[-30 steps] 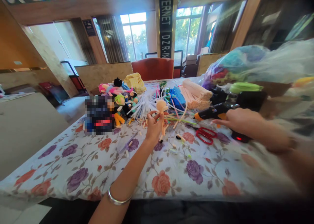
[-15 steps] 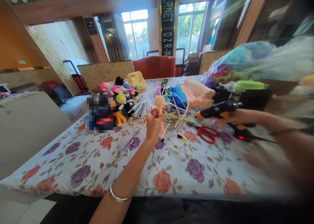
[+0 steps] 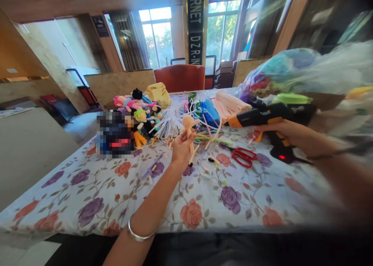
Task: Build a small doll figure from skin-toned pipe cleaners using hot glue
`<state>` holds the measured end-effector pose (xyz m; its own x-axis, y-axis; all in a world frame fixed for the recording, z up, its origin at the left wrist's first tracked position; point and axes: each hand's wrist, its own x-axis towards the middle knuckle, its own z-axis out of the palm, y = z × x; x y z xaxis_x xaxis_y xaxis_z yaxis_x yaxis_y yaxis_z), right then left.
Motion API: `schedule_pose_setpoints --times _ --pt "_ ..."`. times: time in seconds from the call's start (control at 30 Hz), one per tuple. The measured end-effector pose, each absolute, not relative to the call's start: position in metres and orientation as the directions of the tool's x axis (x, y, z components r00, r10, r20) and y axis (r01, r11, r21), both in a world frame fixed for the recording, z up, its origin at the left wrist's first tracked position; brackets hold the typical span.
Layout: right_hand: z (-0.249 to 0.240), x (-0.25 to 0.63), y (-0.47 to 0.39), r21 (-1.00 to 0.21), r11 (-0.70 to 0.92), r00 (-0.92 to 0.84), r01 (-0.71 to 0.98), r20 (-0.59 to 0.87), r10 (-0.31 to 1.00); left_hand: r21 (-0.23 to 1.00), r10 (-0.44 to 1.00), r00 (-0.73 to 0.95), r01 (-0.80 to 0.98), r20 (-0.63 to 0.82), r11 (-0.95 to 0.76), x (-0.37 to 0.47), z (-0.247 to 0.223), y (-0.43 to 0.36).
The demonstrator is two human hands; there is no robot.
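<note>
Near the middle of the table, my left hand (image 3: 181, 145) is closed around a pale peach doll figure (image 3: 188, 123) with a round head and one thin arm pointing right. My right hand (image 3: 274, 129) grips a black and orange glue gun (image 3: 250, 117), its nozzle directed left toward the figure but apart from it. A red light glows at the base of the handle. Red-handled scissors (image 3: 244, 156) lie on the flowered cloth between the two hands, below the nozzle.
White pipe cleaners (image 3: 169, 123), a blue bundle (image 3: 210, 112) and a peach bundle (image 3: 230, 106) lie behind the figure. Small dolls (image 3: 141, 115) are piled to the left, near a yellow cloth (image 3: 159, 94). A large plastic bag (image 3: 285, 66) stands at the back right. Cut scraps dot the tablecloth (image 3: 116, 196).
My right hand has brought the glue gun slightly left and up, closer to the figure. The figure has turned a little in my left hand. The whole view has shifted slightly.
</note>
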<state>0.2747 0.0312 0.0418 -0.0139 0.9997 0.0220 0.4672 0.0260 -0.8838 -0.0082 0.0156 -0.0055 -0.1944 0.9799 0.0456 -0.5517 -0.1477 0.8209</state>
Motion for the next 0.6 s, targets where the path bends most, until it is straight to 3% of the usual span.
schedule_pose_setpoints --times 0.17,0.3,0.43,0.6 --pt "0.04 0.239 0.013 -0.972 -0.065 -0.156 0.225 -0.102 0.982 0.838 0.973 -0.222 -0.515 0.069 -0.177 -0.008 -0.005 0.014" --pt "0.022 0.217 0.013 -0.991 0.032 -0.345 0.132 -0.016 0.938 0.89 0.967 -0.224 -0.406 0.122 -0.206 -0.007 -0.006 0.011" --pt "0.009 0.206 0.011 -0.986 0.114 -0.349 0.124 0.065 0.935 0.904 0.966 -0.222 -0.374 0.129 -0.207 -0.008 -0.006 0.01" --pt "0.002 0.205 0.01 -0.99 0.096 -0.312 0.102 0.06 0.948 0.895 0.972 -0.216 -0.411 0.092 -0.177 -0.006 -0.002 0.008"
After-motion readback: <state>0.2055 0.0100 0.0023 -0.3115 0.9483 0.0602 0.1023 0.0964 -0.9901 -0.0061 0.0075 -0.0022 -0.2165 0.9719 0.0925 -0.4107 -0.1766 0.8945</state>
